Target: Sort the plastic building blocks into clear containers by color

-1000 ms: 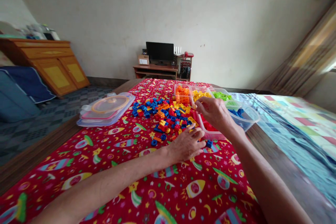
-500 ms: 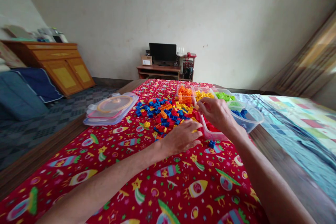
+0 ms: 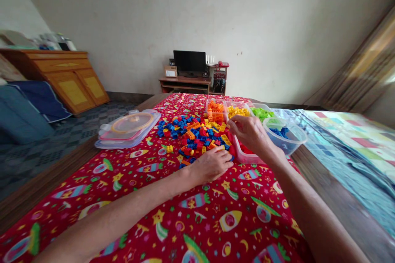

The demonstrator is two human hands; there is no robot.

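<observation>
A heap of small plastic bricks point(image 3: 197, 133) in blue, red, orange and yellow lies on a red patterned tablecloth point(image 3: 191, 209). My left hand point(image 3: 212, 164) rests palm down at the heap's near edge, fingers curled over some bricks; what it holds is hidden. My right hand point(image 3: 249, 131) hovers over a clear tub of red bricks point(image 3: 247, 157), fingertips pinched together, with whatever is in them too small to make out. Clear tubs of orange point(image 3: 215, 111), yellow point(image 3: 237, 111), green point(image 3: 261, 112) and blue bricks point(image 3: 285, 135) stand behind it.
A stack of clear lids point(image 3: 128, 128) lies left of the heap. The table's right edge point(image 3: 321, 181) borders a bed with a checked cover point(image 3: 354, 139). A wooden cabinet point(image 3: 66, 76) stands far left, a desk with a monitor point(image 3: 189, 63) at the back wall.
My left hand has slid a little back and left along the heap's near edge. My right hand has stayed over the red tub, shifting only slightly. The camera has swayed.
</observation>
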